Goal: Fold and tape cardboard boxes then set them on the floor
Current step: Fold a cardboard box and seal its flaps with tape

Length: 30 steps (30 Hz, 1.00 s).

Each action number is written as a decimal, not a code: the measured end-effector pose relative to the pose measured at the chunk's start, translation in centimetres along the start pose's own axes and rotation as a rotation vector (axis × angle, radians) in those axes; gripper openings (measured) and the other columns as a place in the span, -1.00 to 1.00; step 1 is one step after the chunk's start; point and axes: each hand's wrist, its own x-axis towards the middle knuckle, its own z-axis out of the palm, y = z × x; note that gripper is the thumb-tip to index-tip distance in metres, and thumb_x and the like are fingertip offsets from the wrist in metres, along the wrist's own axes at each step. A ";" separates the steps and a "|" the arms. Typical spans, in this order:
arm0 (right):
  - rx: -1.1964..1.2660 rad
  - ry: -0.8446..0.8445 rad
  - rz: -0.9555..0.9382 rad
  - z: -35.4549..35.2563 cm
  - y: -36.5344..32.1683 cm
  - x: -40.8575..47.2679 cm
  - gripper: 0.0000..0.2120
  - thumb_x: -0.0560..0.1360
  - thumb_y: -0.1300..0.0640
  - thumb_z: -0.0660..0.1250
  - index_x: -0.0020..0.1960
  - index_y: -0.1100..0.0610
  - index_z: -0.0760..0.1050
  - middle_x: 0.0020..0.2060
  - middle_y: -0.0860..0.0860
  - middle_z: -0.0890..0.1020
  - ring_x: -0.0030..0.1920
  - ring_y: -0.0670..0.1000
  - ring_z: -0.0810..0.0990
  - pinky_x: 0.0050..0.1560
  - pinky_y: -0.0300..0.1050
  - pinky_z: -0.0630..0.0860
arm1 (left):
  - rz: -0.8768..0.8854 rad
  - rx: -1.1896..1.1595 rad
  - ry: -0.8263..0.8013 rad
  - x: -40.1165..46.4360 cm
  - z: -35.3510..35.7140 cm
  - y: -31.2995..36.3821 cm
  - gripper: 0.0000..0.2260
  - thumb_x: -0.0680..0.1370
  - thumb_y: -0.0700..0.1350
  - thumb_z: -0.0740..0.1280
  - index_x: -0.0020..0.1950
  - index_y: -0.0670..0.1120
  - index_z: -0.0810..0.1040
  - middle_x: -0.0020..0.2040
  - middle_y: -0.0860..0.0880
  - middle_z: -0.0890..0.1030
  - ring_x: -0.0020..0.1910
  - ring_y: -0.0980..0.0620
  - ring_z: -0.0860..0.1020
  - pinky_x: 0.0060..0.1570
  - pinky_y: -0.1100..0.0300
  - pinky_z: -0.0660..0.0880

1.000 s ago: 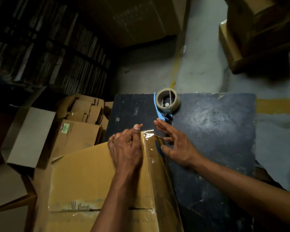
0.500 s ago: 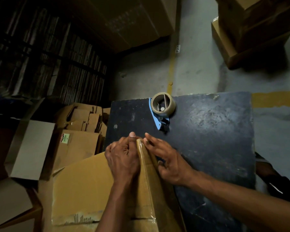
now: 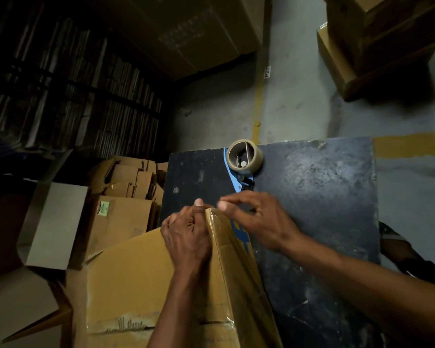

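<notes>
Head view: cardboard box (image 3: pixel 136 280) stands on edge against the near-left part of a dark table (image 3: pixel 312 209), its taped ridge running up toward the far corner. Clear tape (image 3: pixel 232 267) covers that ridge and wraps down the right face; blue print shows through just below the right hand.

Left hand (image 3: pixel 186 234) lies on the box's left face at the top corner, fingers curled and pressing the cardboard just beside the ridge, thumb stretched up along the edge. It clamps the panel rather than wrapping around anything.

Right hand (image 3: pixel 256 219) sits on the other side of the same corner. Thumb tip touches the top of the ridge; the other fingers are bent and spread over the right face. It looks like it is pressing the tape end down, but motion blur there makes actual contact hard to confirm.

Tape dispenser (image 3: pixel 241 164) (blue frame, tan roll) lies on the table past the hands, near the far edge, nobody touching it.

Left of the table: a pile of flattened cartons (image 3: pixel 128 192) and an open box with a pale flap (image 3: pixel 53 222). More cartons (image 3: pixel 382 46) are stacked on the concrete floor (image 3: pixel 299 101) top right, beside a yellow floor stripe (image 3: pixel 258 96).
</notes>
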 end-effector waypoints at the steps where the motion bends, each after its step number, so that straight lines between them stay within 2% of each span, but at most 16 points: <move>1: -0.019 -0.077 0.016 0.2 -0.7 1.3 -0.50 0.47 -0.45 0.29 0.12 -0.12 0.71 0.03 -0.23 0.72 0.06 -0.29 0.63 0.04 -0.21 0.59 | -0.008 -0.013 0.000 0.0 0.0 0.0 -0.47 0.61 0.43 -0.14 -0.15 0.19 0.51 -0.15 0.04 0.56 0.12 -0.13 0.55 0.38 -0.24 0.31; 4: -0.086 -0.243 0.104 0.7 -0.8 4.1 -0.53 0.39 -0.44 0.43 0.01 -0.08 0.75 -0.11 -0.16 0.75 -0.06 -0.17 0.70 0.05 0.00 0.68 | -0.021 -0.063 -0.006 0.0 -0.1 0.1 -0.51 0.62 0.40 -0.12 -0.18 0.18 0.46 -0.18 0.04 0.54 0.09 -0.18 0.56 0.36 -0.27 0.33; 8: 0.025 -0.339 0.046 0.3 1.7 6.3 -0.78 0.39 -0.08 0.61 -0.04 0.02 0.77 -0.10 -0.11 0.75 0.00 -0.09 0.70 0.15 0.08 0.64 | -0.034 -0.011 0.004 0.3 0.1 -0.5 -0.44 0.64 0.38 -0.09 -0.12 0.12 0.59 -0.17 0.02 0.57 0.08 -0.14 0.55 0.36 -0.22 0.33; 12: 0.076 -0.438 -0.006 -0.1 3.6 7.6 -0.85 0.41 0.06 0.61 -0.03 0.05 0.76 -0.04 -0.04 0.73 0.06 -0.01 0.70 0.17 0.07 0.65 | -0.027 0.010 -0.010 0.6 0.3 -1.0 -0.34 0.62 0.43 -0.12 -0.03 0.09 0.67 -0.14 -0.01 0.59 0.09 -0.13 0.54 0.36 -0.21 0.31; 16: 0.110 -0.426 0.020 0.0 5.0 7.7 -0.83 0.42 0.12 0.60 0.00 0.12 0.75 -0.05 -0.03 0.75 0.03 -0.02 0.71 0.12 -0.04 0.66 | -0.028 0.003 -0.020 0.4 0.1 -0.6 -0.36 0.62 0.40 -0.12 -0.02 0.09 0.67 -0.16 0.06 0.54 0.09 -0.07 0.50 0.41 -0.19 0.26; 21: 0.041 -0.463 0.071 -1.2 6.1 7.4 -0.76 0.43 0.14 0.59 0.08 0.16 0.73 0.01 -0.05 0.76 0.07 -0.06 0.72 0.22 0.10 0.63 | -0.025 -0.012 -0.032 0.1 -0.2 -0.1 -0.42 0.64 0.36 -0.10 -0.02 0.15 0.67 -0.17 0.12 0.53 0.12 -0.09 0.52 0.39 -0.22 0.27; 24: -0.009 -0.528 0.092 -2.2 4.7 7.5 -0.74 0.52 0.00 0.51 0.16 0.07 0.72 0.03 -0.09 0.75 0.06 -0.08 0.71 0.13 0.01 0.67 | -0.054 -0.028 -0.026 0.0 -0.2 0.0 -0.46 0.64 0.38 -0.10 -0.10 0.18 0.60 -0.17 0.09 0.53 0.12 -0.14 0.53 0.38 -0.24 0.29; 26: 0.015 -0.541 0.118 -1.8 3.5 7.5 -0.64 0.49 -0.19 0.47 0.19 -0.02 0.70 0.02 -0.11 0.74 0.04 -0.08 0.71 0.03 -0.03 0.69 | -0.069 -0.048 -0.022 0.1 -0.2 0.0 -0.54 0.65 0.34 -0.07 -0.20 0.20 0.50 -0.22 0.11 0.48 0.09 -0.18 0.53 0.36 -0.25 0.32; 27: -0.001 -0.538 0.110 -1.3 3.1 7.4 -0.57 0.44 -0.27 0.46 0.19 -0.05 0.70 0.01 -0.12 0.74 0.03 -0.10 0.70 0.05 -0.02 0.69 | -0.072 -0.054 -0.021 0.1 -0.2 0.0 -0.55 0.66 0.32 -0.05 -0.23 0.19 0.47 -0.24 0.12 0.46 0.06 -0.19 0.53 0.34 -0.26 0.33; 29: -0.077 -0.523 0.064 0.0 3.5 7.1 -0.48 0.35 -0.38 0.46 0.17 -0.09 0.70 -0.02 -0.15 0.72 0.00 -0.13 0.68 0.10 0.03 0.67 | -0.070 -0.036 -0.019 0.2 0.0 -0.1 -0.53 0.66 0.30 -0.04 -0.18 0.15 0.54 -0.22 0.08 0.47 0.08 -0.20 0.54 0.34 -0.27 0.32; 30: -0.087 -0.513 0.053 0.5 4.0 7.0 -0.49 0.35 -0.37 0.47 0.17 -0.10 0.69 -0.02 -0.14 0.71 -0.01 -0.12 0.66 0.12 0.06 0.65 | -0.072 -0.022 -0.021 0.2 0.0 -0.2 -0.49 0.66 0.31 -0.05 -0.13 0.12 0.60 -0.19 0.05 0.50 0.10 -0.21 0.54 0.35 -0.27 0.32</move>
